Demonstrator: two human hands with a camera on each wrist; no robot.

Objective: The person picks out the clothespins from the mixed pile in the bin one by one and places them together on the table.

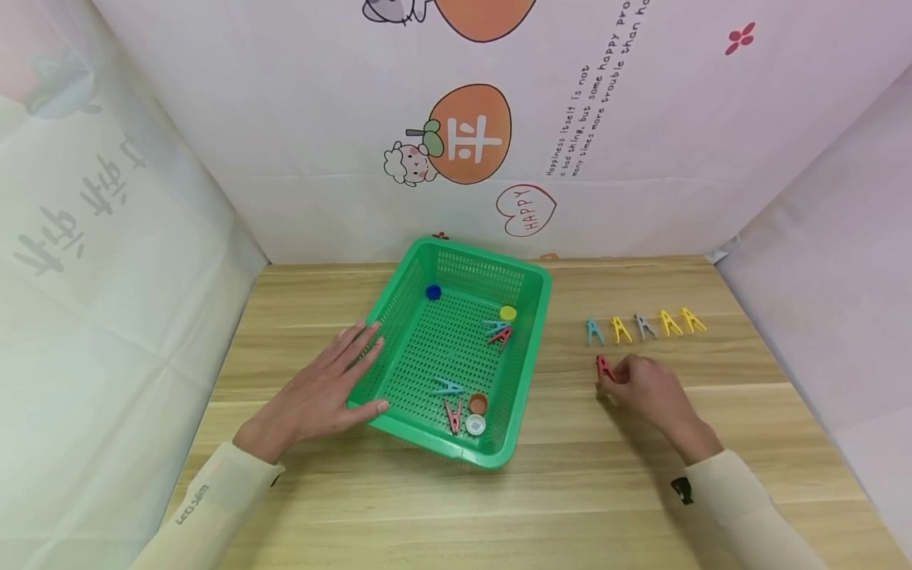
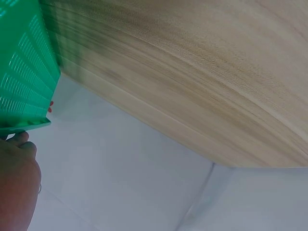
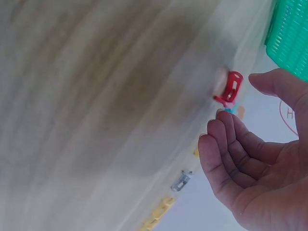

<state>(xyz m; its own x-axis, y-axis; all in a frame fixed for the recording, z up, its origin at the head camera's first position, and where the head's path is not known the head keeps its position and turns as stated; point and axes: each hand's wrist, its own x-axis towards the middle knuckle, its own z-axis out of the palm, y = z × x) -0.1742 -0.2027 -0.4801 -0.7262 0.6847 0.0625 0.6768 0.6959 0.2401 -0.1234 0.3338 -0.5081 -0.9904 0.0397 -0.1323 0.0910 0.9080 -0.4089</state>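
My left hand (image 1: 317, 396) rests on the left rim of a green plastic basket (image 1: 536, 348), fingers spread and fairly straight. The left wrist view shows part of that hand (image 2: 19, 178) below the basket's rim (image 2: 29, 126). On the table to the right, a red clothespin (image 1: 603, 366) stands beside the fingertips of my right hand (image 1: 651, 396). In the right wrist view, a gap shows between the thumb and the fingers of this hand (image 3: 255, 159). The red clothespin (image 3: 233, 88) sits just beyond that gap, with no pinch visible.
Behind the red clothespin runs a row: a blue clothespin (image 1: 594, 332), a grey clothespin (image 1: 644, 325) and several yellow clothespins (image 1: 670, 323). Inside the basket lie a blue cap (image 1: 433, 292), a yellow cap (image 1: 507, 313), a brown cap (image 1: 478, 404), a white cap (image 1: 475, 425) and several clothespins. Cloth walls surround the table.
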